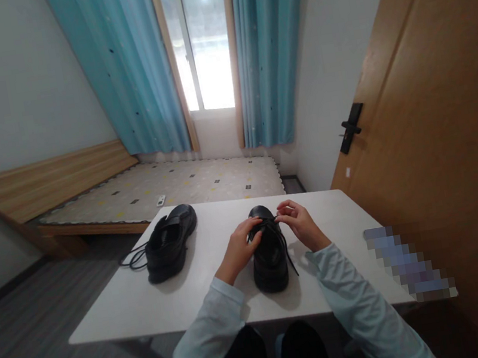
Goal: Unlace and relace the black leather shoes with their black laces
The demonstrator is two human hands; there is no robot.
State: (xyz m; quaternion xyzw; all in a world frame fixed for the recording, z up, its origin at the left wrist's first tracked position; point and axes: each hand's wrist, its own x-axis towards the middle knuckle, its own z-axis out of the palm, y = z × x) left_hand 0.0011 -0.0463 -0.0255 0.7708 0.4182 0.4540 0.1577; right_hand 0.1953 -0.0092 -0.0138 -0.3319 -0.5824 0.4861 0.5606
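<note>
- Pinched between the fingertips of the left hand (237, 250) and the right hand (299, 222), the black lace (281, 239) is held taut over the near shoe (269, 253); each grip is closed on the lace.
- That shoe is set on the white tabletop (220, 291), directly between both forearms.
- A second shoe (170, 242) is laid well apart to the left, its own lace (132, 260) trailing loose at the edge.
- Judged from here, the thin lace could be slipped from so light a pinch, or the shoe could be dragged if it is pulled unevenly.
</note>
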